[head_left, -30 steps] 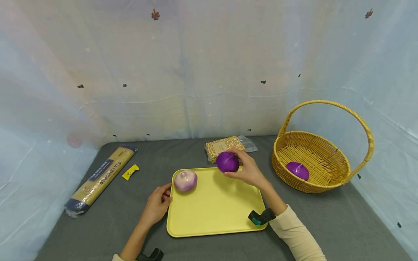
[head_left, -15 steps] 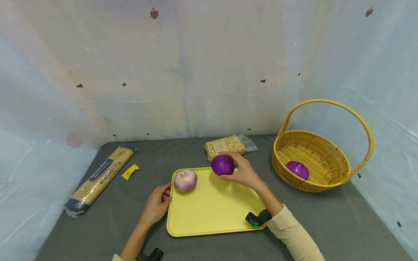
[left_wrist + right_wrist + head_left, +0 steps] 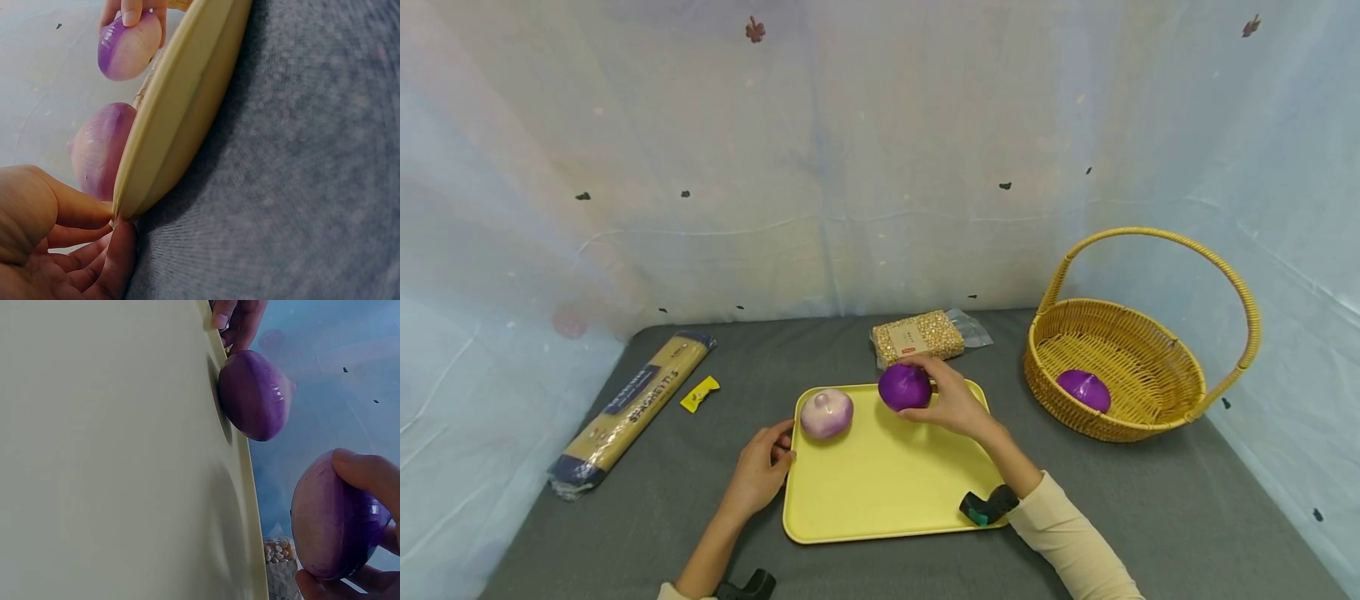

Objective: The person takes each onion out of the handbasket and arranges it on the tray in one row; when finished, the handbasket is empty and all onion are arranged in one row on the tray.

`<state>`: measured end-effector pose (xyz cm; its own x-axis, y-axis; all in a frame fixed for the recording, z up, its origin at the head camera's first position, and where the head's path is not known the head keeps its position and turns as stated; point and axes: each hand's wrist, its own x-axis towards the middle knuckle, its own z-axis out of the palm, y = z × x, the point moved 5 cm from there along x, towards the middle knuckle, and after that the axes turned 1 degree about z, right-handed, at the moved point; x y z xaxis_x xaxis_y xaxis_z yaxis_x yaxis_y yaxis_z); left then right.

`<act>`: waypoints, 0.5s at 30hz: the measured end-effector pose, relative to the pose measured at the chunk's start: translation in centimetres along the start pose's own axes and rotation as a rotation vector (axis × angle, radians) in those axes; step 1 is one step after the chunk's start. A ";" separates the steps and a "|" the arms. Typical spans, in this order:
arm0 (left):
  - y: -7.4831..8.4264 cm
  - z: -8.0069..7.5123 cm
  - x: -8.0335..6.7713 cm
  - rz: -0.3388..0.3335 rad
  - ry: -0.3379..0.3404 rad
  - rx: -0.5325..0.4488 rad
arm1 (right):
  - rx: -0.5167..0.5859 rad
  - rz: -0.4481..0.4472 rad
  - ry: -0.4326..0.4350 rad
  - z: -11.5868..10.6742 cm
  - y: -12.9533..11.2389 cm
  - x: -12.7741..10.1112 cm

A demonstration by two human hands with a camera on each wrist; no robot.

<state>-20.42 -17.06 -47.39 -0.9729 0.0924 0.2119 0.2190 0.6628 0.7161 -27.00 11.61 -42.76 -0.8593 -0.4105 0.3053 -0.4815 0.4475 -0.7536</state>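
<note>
Just above centre of the head view, my right hand grips a purple onion over the yellow tray, my left hand pinching its edge; next, I judge, comes lowering it gently beside the pale onion.

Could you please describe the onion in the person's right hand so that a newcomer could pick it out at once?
Find the yellow tray in the middle of the grey table. Above its far edge, the right hand grips a deep purple onion. Unlike the paler onion lying on the tray and the purple one in the wicker basket, it is held in fingers.
</note>
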 end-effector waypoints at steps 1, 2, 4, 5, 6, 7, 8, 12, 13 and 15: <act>0.0 0.0 0.0 0.004 0.001 0.001 | -0.001 0.002 -0.004 0.1 0.1 0.0; 0.0 0.0 0.0 0.009 0.004 0.001 | -0.005 0.000 -0.006 0.1 0.1 0.0; 0.1 0.0 0.0 0.017 0.012 0.000 | -0.016 0.002 -0.010 0.3 0.1 0.0; 0.1 0.0 -0.1 0.025 0.016 -0.001 | -0.020 0.000 -0.012 0.3 0.1 0.0; 0.1 0.0 -0.1 0.029 0.021 -0.001 | -0.023 -0.002 -0.014 0.4 0.1 0.0; 0.1 0.0 -0.1 0.035 0.025 -0.001 | -0.028 -0.005 -0.015 0.4 0.1 -0.1; 0.1 0.0 -0.1 0.036 0.028 -0.001 | -0.033 -0.006 -0.016 0.5 0.1 -0.1; 0.0 0.1 0.0 0.024 0.023 -0.004 | -0.053 -0.006 -0.026 0.8 -0.1 -0.1; -0.1 0.1 0.0 0.020 0.019 -0.005 | -0.057 -0.008 -0.028 0.9 -0.1 -0.1; -0.1 0.1 0.0 0.010 0.009 -0.006 | -0.059 -0.013 -0.032 1.0 -0.1 -0.1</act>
<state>-20.49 -17.07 -47.56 -0.9700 0.0918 0.2251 0.2288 0.6575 0.7178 -26.69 10.79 -43.29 -0.8472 -0.4417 0.2953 -0.5029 0.4874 -0.7138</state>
